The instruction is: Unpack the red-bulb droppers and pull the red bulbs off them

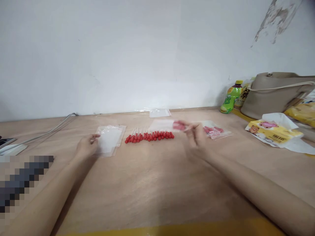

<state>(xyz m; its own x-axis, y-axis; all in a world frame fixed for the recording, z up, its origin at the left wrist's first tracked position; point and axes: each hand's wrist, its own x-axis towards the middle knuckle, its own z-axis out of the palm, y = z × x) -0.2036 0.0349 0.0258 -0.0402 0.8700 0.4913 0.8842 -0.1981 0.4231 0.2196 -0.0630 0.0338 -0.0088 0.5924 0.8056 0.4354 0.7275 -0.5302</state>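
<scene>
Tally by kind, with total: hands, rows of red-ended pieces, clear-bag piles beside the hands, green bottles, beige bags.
Hands: 2 (left hand, right hand)
Row of red-ended pieces: 1 (pieces overlap, not counted singly)
Clear-bag piles: 2 (left pile, right pile)
Green bottle: 1
Beige bag: 1
Total: 7

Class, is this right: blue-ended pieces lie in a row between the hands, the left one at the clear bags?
The colour is wrong: the head view shows red-ended pieces. They lie in a row between the left hand, at the clear bags, and the right hand.
</scene>
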